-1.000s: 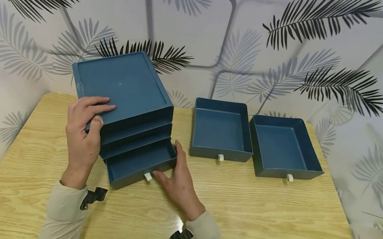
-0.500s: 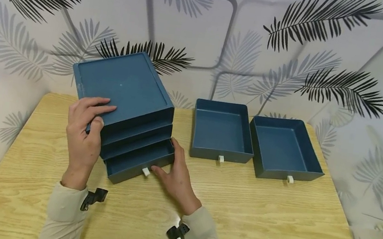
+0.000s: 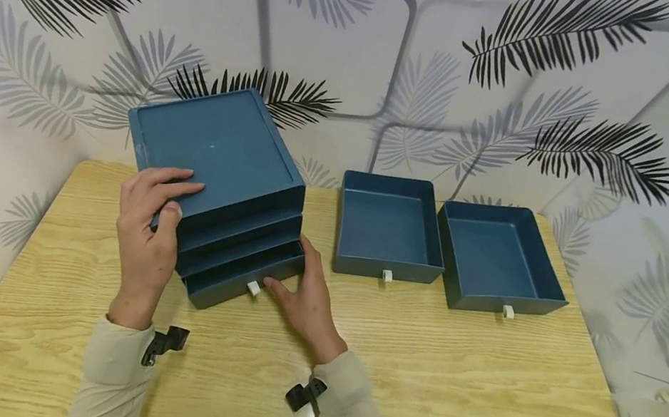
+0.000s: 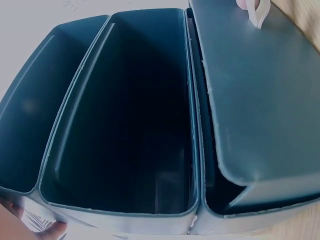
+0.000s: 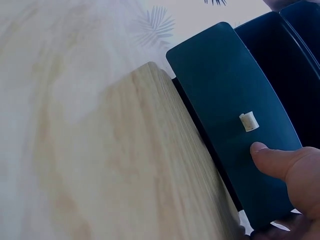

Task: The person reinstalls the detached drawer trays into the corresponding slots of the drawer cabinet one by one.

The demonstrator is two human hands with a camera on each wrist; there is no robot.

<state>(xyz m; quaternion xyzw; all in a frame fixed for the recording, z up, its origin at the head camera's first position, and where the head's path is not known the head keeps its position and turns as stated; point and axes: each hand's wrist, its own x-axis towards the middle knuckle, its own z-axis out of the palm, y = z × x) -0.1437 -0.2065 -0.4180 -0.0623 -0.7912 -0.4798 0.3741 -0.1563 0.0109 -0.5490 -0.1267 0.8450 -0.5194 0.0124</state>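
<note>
A blue desk drawer cabinet [image 3: 220,148] stands at an angle on the left of the table. My left hand [image 3: 147,238] grips its upper left front corner, two fingers lying on the top. The lowest drawer [image 3: 218,294] sticks partly out of the bottom slot, a white pull tab [image 3: 254,289] on its front. My right hand [image 3: 309,302] holds this drawer by its right front corner. In the right wrist view the thumb [image 5: 272,161] presses on the drawer front beside the tab; the other fingers are mostly hidden. The upper slots [image 4: 120,115] are without drawers in the left wrist view.
Two more blue drawers, a middle one [image 3: 386,269] and a right one [image 3: 502,304], sit side by side on the wooden table [image 3: 442,398] to the cabinet's right. A leaf-patterned wall covering [image 3: 333,42] rises behind the table's back edge.
The lowest drawer has slid farther into the cabinet, and my right hand has moved with it, away from me and slightly left. My left hand has stayed on the cabinet.
</note>
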